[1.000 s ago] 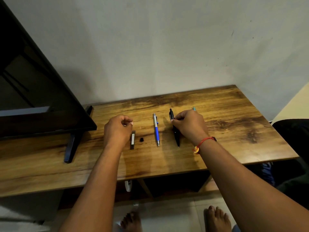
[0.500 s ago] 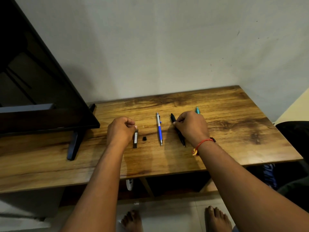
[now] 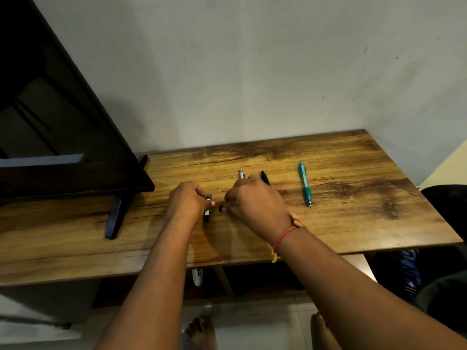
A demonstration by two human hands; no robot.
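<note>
The left forearm (image 3: 161, 274) and right forearm (image 3: 353, 286) are bare. At the wrist of the right hand (image 3: 255, 205), above the near edge of the tabletop (image 3: 353, 223), sits a thin red thread band (image 3: 284, 236) with a pale beige piece on top and a yellow knotted tassel below. Under the tabletop, 2 bare feet (image 3: 201, 329) show.

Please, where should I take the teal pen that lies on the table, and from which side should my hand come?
I would pinch the teal pen at the middle of its barrel, coming from above with thumb and finger on its long sides. It lies flat on the wooden table, tip towards the person, with bare wood around it.
</note>
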